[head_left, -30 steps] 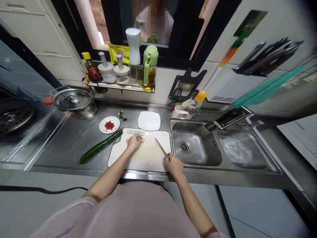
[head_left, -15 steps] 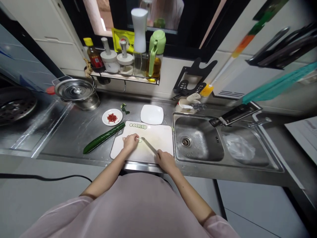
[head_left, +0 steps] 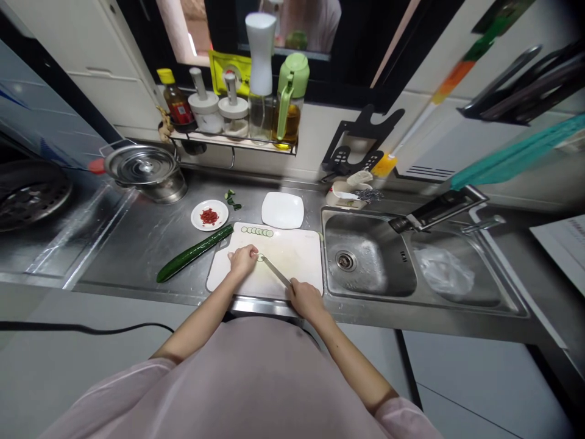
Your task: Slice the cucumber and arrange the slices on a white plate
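Observation:
My right hand (head_left: 305,299) grips the handle of a knife (head_left: 276,271) over the white cutting board (head_left: 292,259). The blade's tip lies at a thin cucumber slice (head_left: 261,258). Just left of that slice my left hand (head_left: 244,261) is closed in a pinch; what its fingers hold is too small to make out. A row of several cucumber slices (head_left: 256,231) lies along the board's back edge. A long green cucumber (head_left: 194,253) rests on the counter, its upper end by the board's left corner.
Behind the board are a white square plate (head_left: 282,210), a round plate (head_left: 200,219) with red pieces, and green scraps (head_left: 231,199). A lidded pot (head_left: 162,186) stands left, a sink (head_left: 370,262) right. A bottle rack (head_left: 237,143) hangs above.
The whole view has shifted slightly. The knife tip and my left fingers are a little closer together at the slice; both hands otherwise keep their places.

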`<action>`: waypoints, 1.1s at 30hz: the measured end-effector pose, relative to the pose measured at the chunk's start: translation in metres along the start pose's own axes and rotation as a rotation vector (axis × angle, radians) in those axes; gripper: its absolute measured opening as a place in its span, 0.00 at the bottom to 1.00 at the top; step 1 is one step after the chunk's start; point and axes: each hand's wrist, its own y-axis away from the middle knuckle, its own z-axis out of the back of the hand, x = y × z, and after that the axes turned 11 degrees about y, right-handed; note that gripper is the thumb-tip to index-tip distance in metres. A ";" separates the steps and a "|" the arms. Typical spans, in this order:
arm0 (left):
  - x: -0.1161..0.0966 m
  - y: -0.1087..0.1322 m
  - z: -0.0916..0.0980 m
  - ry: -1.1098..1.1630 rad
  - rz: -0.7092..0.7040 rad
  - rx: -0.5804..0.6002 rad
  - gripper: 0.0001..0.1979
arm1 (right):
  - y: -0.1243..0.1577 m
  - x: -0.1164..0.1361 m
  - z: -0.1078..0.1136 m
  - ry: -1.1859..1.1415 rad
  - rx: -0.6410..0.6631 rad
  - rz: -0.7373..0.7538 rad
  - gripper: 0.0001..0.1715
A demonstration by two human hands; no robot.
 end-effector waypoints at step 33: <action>-0.002 -0.007 0.005 0.060 0.049 0.045 0.09 | -0.018 0.007 0.018 0.032 0.106 0.092 0.18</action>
